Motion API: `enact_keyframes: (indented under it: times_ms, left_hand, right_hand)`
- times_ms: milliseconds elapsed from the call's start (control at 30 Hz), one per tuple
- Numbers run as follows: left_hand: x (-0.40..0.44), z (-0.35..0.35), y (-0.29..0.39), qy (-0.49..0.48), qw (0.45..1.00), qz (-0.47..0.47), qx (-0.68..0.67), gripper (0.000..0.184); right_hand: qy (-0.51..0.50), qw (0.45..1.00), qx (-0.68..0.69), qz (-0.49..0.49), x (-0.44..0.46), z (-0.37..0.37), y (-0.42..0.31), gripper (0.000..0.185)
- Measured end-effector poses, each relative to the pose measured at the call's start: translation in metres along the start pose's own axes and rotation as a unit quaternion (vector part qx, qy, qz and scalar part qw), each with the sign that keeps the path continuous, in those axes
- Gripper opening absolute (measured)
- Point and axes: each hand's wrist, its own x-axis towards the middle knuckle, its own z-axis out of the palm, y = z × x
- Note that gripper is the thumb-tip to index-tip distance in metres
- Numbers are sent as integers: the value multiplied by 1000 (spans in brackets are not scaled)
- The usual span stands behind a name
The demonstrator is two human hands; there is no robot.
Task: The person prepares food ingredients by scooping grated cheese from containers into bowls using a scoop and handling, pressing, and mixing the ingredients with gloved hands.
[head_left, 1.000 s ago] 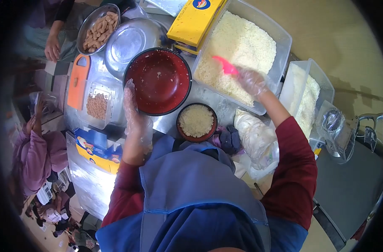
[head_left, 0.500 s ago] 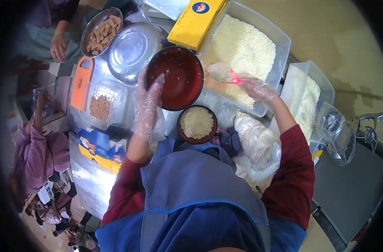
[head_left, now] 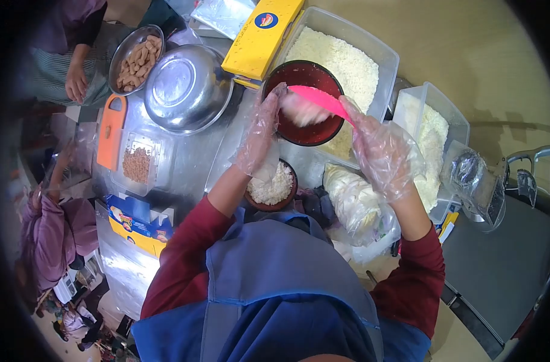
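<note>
In a clear plastic glove, my left hand [head_left: 257, 137] grips the left rim of a black bowl with a dark red inside [head_left: 330, 125]. My right hand [head_left: 385, 152], gloved too, is closed round the handle of a pink scoop [head_left: 318, 96]. The scoop is tilted over the bowl, and pale grated food, blurred by motion, drops from it. Behind the bowl stands a large clear tub [head_left: 388, 81] of the same pale gratings. A smaller bowl [head_left: 294, 192] heaped with white gratings sits near my apron. Right of it lies a plastic bag of white cream-like filling [head_left: 356, 202].
A yellow box [head_left: 260, 39] leans by the tub. Leftward are an upturned steel bowl [head_left: 187, 87], a bowl of brown finger-shaped pieces [head_left: 137, 63], and a small tub of brown crumbs [head_left: 136, 166]. A second tub [head_left: 435, 139] stands right. Another person's hand [head_left: 76, 83] rests far left.
The scoop has moved from the large tub leftward over the red-lined bowl and tipped. My left hand has brought the bowl to the right, partly over the tub.
</note>
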Motion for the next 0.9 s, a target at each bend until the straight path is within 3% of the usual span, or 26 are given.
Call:
enact_keyframes:
  times_ms: [67,167,200,233,300,367,400,467,500,600,667,700,767,800,867,900]
  left_hand:
    - [-3,-3,0,17,1000,7,-11,63]
    - [-9,-24,-19,46,998,41,17,61]
    - [-11,-35,-25,61,994,69,58,60]
    - [-15,-43,-21,63,997,38,17,59]
    - [-31,-49,-2,83,996,39,-10,60]
    - [-44,-58,2,135,988,43,-65,63]
    - [-49,-65,0,168,980,47,-93,65]
    - [-57,-82,-1,250,968,30,-24,68]
    - [-61,-81,6,233,969,38,-71,67]
    - [-65,-86,16,237,962,34,-131,65]
    - [-66,-89,18,260,954,25,-148,64]
    - [-65,-90,21,250,958,31,-140,64]
    - [-64,-92,22,239,961,37,-132,64]
    - [-63,-93,22,246,960,38,-128,64]
    - [-63,-92,20,252,959,37,-124,64]
    - [-62,-92,19,247,961,38,-120,65]
  right_hand:
    - [1,1000,-1,2,5,-10,-1,55]
    - [-46,984,69,159,26,-16,27,48]
    - [-69,978,76,184,37,-4,43,45]
    - [-93,970,83,209,47,17,62,42]
    - [-115,969,122,179,63,79,100,38]
    - [-153,946,113,261,89,129,121,37]
    - [-154,947,113,259,101,143,125,37]
    - [-70,956,103,267,120,166,124,38]
    - [-72,956,104,265,123,174,122,38]
    - [-116,960,106,231,121,184,108,40]
    - [-250,938,102,217,106,161,81,41]
    - [-251,938,99,216,93,158,77,41]
    - [-172,980,68,68,67,155,82,42]
    - [-172,980,67,68,72,147,90,42]
    - [-147,925,129,324,88,130,108,41]
    - [-146,925,130,326,89,137,118,41]
